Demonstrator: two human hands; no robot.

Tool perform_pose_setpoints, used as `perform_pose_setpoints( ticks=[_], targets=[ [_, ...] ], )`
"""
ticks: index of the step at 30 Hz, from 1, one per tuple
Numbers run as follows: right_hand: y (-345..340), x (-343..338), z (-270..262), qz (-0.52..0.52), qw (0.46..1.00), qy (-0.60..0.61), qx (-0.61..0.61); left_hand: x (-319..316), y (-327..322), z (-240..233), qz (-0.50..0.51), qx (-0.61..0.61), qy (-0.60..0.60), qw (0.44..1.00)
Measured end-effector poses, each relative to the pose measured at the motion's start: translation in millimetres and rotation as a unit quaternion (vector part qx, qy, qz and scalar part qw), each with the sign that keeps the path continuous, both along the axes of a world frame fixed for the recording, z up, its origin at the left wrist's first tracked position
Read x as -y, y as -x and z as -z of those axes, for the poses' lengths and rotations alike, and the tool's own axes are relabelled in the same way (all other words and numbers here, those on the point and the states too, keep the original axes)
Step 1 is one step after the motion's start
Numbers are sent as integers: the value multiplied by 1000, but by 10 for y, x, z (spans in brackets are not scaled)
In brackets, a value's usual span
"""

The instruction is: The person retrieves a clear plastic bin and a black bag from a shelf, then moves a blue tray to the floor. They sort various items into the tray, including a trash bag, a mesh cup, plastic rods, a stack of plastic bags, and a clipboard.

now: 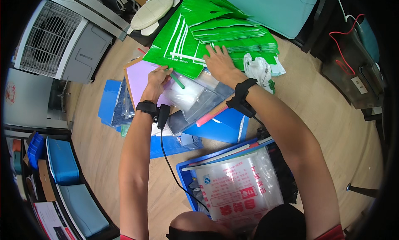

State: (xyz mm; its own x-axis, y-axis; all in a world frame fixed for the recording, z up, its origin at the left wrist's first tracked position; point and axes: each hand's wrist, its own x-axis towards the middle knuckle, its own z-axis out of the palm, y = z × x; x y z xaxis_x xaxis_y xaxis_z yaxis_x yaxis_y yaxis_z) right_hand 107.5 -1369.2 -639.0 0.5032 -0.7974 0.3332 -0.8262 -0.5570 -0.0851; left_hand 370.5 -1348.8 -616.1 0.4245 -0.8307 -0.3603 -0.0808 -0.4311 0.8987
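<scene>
My left hand (pixel 159 79) pinches the upper end of a narrow green plastic strip (pixel 177 79), above a lilac sheet (pixel 139 73) and a clear plastic bag of white material (pixel 186 96). Spread fingers of my right hand (pixel 220 64) rest on a stack of green plastic carrier bags (pixel 190 37). Beside those fingertips, the end of a slim white strip (pixel 187 57) lies across the green plastic. Right of my right wrist sits a crumpled white plastic bag (pixel 257 70). Blue folders (pixel 221 124) and clear sleeves spread over the floor beneath the pile.
A blue crate (pixel 184 174) by my knees holds a printed clear plastic bag pack (pixel 237 184). Storage boxes (pixel 64 160) fill a low shelf at left. An air cooler (pixel 62 40) stands at upper left, and a pale teal bin (pixel 280 9) at the top. Cables run from both wrist straps.
</scene>
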Motion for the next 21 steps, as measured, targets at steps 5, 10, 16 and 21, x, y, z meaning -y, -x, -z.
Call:
perform_pose_setpoints(
  ticks=[5,10,16,21],
  targets=[
    [48,-233,14,35,998,-51,1,114,-154,114,42,-33,-18,998],
    [150,-291,44,68,996,-59,-10,202,-134,198,46,-99,-24,994],
    [205,-377,-225,14,999,7,30,173,-565,268,68,-174,1,982],
    [391,-504,-296,-19,993,-56,106,-153,-272,110,73,-140,-19,987]
  ],
)
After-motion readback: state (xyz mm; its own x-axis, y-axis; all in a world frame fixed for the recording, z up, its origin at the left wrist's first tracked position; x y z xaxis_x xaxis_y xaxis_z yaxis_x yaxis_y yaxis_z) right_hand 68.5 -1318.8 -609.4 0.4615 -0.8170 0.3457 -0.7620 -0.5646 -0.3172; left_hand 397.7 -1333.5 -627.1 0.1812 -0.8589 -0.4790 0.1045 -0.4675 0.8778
